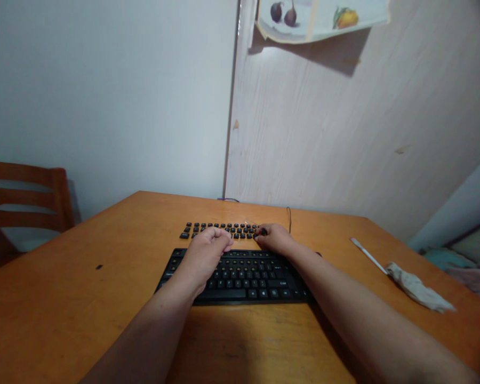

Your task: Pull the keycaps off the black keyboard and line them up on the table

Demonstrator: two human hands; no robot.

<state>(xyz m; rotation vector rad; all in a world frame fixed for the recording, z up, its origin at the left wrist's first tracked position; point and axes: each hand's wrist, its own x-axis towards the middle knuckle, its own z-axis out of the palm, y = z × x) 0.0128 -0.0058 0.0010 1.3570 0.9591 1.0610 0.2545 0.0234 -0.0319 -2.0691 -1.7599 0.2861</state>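
Note:
A black keyboard (pixel 232 294) lies on the wooden table in front of me. Its upper rows show small bare key spots, while keycaps sit in the lower rows. Beyond it, loose black keycaps (pixel 236 226) are laid out in rows. My left hand (pixel 210 250) hovers over the keyboard's left part, fingers curled and pressed together; whatever they hold, if anything, is hidden. At the right end of the keycap rows, my right hand (pixel 276 238) has its fingertips closed around a dark keycap, partly covered by the fingers.
A white-handled brush (pixel 368 255) and a crumpled pale cloth (pixel 418 288) lie at the right. A small dark piece (pixel 99 267) rests at the left. A thin black cable (pixel 290 217) runs near the wall. A wooden chair (pixel 28 200) stands far left.

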